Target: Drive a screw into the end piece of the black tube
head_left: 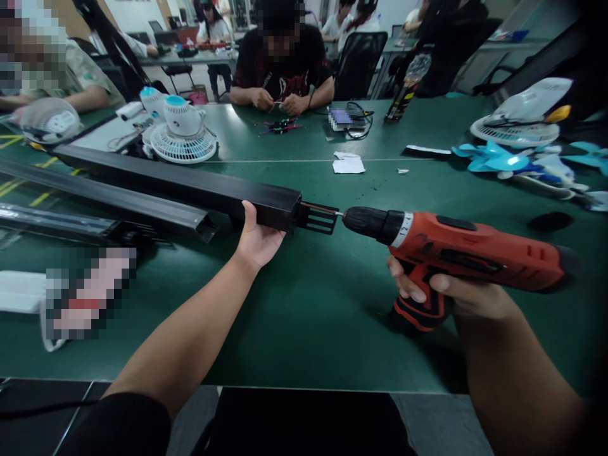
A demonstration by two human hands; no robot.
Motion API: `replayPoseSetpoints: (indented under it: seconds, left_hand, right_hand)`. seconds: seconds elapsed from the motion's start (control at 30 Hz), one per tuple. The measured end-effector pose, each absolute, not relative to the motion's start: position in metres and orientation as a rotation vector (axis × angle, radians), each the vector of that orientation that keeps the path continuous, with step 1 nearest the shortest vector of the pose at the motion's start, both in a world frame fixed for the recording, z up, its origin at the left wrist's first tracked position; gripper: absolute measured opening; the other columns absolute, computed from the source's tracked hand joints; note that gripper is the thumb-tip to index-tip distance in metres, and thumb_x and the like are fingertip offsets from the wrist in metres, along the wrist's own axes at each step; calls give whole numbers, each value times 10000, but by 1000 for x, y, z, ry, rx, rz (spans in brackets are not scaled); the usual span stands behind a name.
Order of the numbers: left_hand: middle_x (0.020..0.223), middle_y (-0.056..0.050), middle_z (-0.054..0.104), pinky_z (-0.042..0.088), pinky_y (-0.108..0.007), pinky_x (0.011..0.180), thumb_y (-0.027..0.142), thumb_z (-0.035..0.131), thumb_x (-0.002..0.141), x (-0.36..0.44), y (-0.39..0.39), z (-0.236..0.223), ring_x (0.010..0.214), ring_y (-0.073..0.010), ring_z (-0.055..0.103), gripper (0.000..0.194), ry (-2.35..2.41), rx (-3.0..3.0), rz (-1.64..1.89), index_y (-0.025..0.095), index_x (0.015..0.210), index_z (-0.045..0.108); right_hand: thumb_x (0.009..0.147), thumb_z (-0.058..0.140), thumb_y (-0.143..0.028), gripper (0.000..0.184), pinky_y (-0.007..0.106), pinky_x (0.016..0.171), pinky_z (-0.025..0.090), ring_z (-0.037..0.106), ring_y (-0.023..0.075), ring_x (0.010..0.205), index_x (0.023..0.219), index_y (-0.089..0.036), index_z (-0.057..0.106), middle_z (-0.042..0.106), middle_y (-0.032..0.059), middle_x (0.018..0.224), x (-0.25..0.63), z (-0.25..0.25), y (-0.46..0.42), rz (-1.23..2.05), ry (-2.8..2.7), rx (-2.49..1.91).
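Observation:
My right hand (456, 288) is wrapped round the grip of a red and black cordless drill (475, 244), its chuck pointing left. The thin bit (339, 214) ends close to a slotted black bracket (319, 218); whether they touch I cannot tell. That bracket sticks out of the end of a long black rectangular tube (223, 190). My left hand (261, 237) grips the tube near this end, thumb up on its near side and fingers beneath. A second black profile (142, 196) lies nearer to me, alongside the tube.
White fan parts (183, 136) stand at the back left, blue fan blades (503, 158) at the right. A bottle (406, 92), a white paper scrap (348, 163) and a brush (427, 151) are on the green table (304, 316). Across it, a person in black (285, 63) handles small parts.

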State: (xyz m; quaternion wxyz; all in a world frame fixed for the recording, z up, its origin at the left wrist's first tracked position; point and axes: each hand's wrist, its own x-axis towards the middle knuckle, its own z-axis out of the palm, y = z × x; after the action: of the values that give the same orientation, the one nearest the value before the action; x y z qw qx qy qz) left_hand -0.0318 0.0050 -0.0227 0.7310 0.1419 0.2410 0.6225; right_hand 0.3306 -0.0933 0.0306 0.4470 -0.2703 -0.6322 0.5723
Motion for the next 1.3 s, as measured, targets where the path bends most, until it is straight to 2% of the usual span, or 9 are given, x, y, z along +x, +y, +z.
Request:
replayPoseSetpoints:
  seconds: [0.17,0.3,0.57,0.67,0.77,0.97,1.13,1.3]
  left_hand:
    - [1703,-152,823,621,-511,1457,797,688,1226,-36,7,-30,1720,-358,728,887,438,268,1340,253,1914,560]
    - [1729,-148,811,605,-494,1471,799,676,1231,-37,7,-30,1729,-346,722,887,421,278,1336,262,1925,546]
    - [1657,-131,847,622,-455,1442,813,580,1261,-34,5,-25,1737,-323,709,812,492,329,1350,248,1838,659]
    - [1679,-132,834,624,-437,1433,830,617,1242,-32,4,-22,1732,-323,711,819,527,332,1356,245,1810,688]
    - [1699,-136,825,614,-440,1440,849,656,1217,-30,2,-18,1720,-329,721,851,551,330,1368,240,1810,689]
    - [1636,-143,861,621,-409,1430,838,588,1249,-30,3,-19,1713,-314,727,857,557,323,1362,202,1816,681]
    - [1672,-136,846,625,-480,1444,835,673,1216,-34,6,-26,1707,-338,739,879,481,305,1347,267,1884,608]
    - [1657,-117,862,620,-441,1444,824,633,1238,-32,4,-22,1693,-316,754,839,484,323,1346,274,1871,631]
  right_hand:
    - [1040,1026,-542,368,331,558,723,673,131,533,1249,-247,959,877,77,1058,330,29,-93,1383,-1560,-691]
    - [1048,1019,-527,368,330,562,728,680,134,543,1280,-247,964,883,88,1090,329,29,-93,1392,-1560,-658]
    - [1048,1027,-489,366,331,577,741,707,142,554,1322,-251,977,889,89,1095,330,31,-92,1431,-1540,-652]
    - [1046,1033,-513,371,323,569,736,698,136,552,1302,-251,978,876,86,1081,329,31,-93,1428,-1544,-655]
    - [1053,1026,-508,358,318,572,731,690,132,557,1289,-245,974,868,84,1073,328,31,-94,1421,-1534,-659]
    - [1050,1021,-510,379,327,568,723,691,137,556,1301,-231,963,875,89,1092,329,30,-94,1410,-1533,-657]
    - [1039,1023,-524,351,336,551,710,677,146,548,1270,-265,973,874,76,1062,328,32,-94,1402,-1549,-679]
    - [1058,1007,-528,342,326,548,707,679,135,550,1270,-263,970,856,76,1070,328,32,-94,1401,-1560,-662]
